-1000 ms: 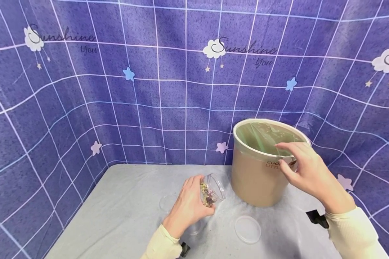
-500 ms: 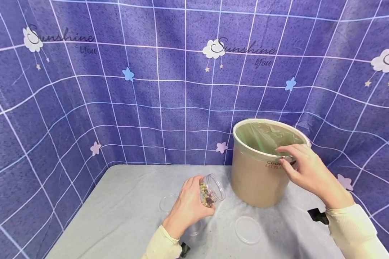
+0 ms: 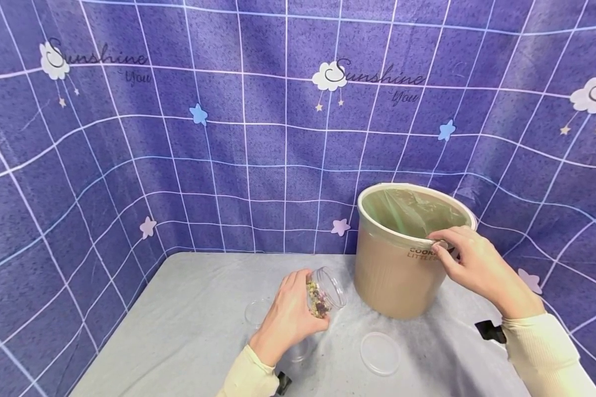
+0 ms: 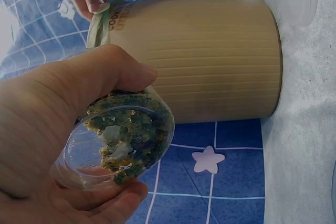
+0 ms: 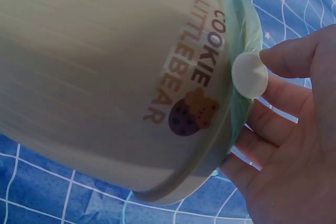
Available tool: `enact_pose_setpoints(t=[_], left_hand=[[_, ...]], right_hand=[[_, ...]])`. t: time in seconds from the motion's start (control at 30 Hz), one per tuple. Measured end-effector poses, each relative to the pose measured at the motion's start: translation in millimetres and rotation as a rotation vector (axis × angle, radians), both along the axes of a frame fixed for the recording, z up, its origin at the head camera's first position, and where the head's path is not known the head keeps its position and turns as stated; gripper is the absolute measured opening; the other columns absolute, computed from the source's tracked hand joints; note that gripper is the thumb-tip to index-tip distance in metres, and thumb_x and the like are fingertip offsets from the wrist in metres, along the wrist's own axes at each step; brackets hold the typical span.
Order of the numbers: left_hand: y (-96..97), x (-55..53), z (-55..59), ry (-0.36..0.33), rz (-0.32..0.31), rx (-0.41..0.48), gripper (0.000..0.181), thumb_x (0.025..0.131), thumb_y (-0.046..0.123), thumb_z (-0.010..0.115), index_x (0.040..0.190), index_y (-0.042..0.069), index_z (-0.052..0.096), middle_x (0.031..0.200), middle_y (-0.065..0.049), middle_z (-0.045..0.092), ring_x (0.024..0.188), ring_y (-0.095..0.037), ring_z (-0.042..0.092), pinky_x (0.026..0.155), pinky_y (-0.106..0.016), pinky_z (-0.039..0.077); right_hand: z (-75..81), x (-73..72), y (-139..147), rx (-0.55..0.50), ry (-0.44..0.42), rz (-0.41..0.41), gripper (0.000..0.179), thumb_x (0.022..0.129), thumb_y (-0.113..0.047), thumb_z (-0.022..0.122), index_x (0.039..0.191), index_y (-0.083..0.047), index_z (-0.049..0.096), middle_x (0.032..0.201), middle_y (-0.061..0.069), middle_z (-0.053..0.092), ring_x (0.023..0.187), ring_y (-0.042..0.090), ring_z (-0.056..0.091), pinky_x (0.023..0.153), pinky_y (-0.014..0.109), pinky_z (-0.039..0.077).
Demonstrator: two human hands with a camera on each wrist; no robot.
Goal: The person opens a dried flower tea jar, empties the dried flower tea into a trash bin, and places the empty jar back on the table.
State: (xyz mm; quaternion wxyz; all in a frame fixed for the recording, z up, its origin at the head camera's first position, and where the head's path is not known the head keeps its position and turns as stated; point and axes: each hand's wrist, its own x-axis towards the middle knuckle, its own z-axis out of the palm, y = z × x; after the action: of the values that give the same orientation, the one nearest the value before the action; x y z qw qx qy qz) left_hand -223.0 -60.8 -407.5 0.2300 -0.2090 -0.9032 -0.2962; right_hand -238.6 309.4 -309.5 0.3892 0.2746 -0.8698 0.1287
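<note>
My left hand [image 3: 288, 317] grips a clear plastic jar [image 3: 331, 282], lidless and tilted with its mouth toward the bin. Small mixed dried pieces [image 4: 135, 137], yellow-green and dark, lie in the jar. To the right stands a beige trash bin [image 3: 394, 281] with a pale rim and a green bag lining it. At the bin's front rim, my right hand [image 3: 477, 270] pinches the edge with thumb and fingers. The right wrist view shows the thumb tip at a round white knob [image 5: 250, 75] on the rim, fingers behind it.
A clear round lid [image 3: 379, 353] lies on the grey cloth-covered table [image 3: 203, 309] in front of the bin. Another clear round piece [image 3: 256, 312] lies left of my left hand, and a clear round container [image 3: 299, 350] sits partly behind its wrist. A purple curtain [image 3: 268, 138] surrounds the table.
My right hand has come down slightly onto the bin's rim, and its thumb and fingers have closed there. The left hand and the jar stay where they were.
</note>
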Motion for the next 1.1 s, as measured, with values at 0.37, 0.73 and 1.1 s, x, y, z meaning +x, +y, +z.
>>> enact_pose_setpoints(t=[0.37, 0.73, 1.1], left_hand=[[-1.6, -1.1, -0.5, 0.016, 0.006, -0.002, 0.090, 0.055, 0.030, 0.091, 0.133, 0.004, 0.055, 0.118, -0.009, 0.063, 0.117, -0.028, 0.059, 0.102, -0.040, 0.050], [-0.9, -2.1, -0.7, 0.023, 0.005, 0.002, 0.089, 0.056, 0.032, 0.091, 0.132, 0.003, 0.055, 0.116, -0.008, 0.063, 0.114, -0.028, 0.059, 0.099, -0.040, 0.051], [-2.7, -1.7, 2.7, -0.003, 0.010, 0.027, 0.090, 0.056, 0.032, 0.092, 0.133, 0.004, 0.055, 0.118, -0.008, 0.063, 0.116, -0.028, 0.059, 0.099, -0.041, 0.052]], right_hand=[[-4.8, -4.9, 2.3, 0.009, 0.027, 0.011, 0.024, 0.081, -0.001, 0.075, 0.104, -0.007, 0.075, 0.095, 0.004, 0.073, 0.085, 0.021, 0.061, 0.076, 0.034, 0.042], [-4.8, -6.7, 2.7, 0.010, 0.043, 0.021, 0.021, 0.080, 0.003, 0.074, 0.099, -0.005, 0.075, 0.088, 0.001, 0.071, 0.079, 0.015, 0.057, 0.073, 0.030, 0.040], [-8.3, -9.0, 3.9, -0.038, 0.017, 0.008, 0.023, 0.078, 0.004, 0.080, 0.098, -0.005, 0.078, 0.085, 0.000, 0.070, 0.071, 0.008, 0.050, 0.065, 0.022, 0.038]])
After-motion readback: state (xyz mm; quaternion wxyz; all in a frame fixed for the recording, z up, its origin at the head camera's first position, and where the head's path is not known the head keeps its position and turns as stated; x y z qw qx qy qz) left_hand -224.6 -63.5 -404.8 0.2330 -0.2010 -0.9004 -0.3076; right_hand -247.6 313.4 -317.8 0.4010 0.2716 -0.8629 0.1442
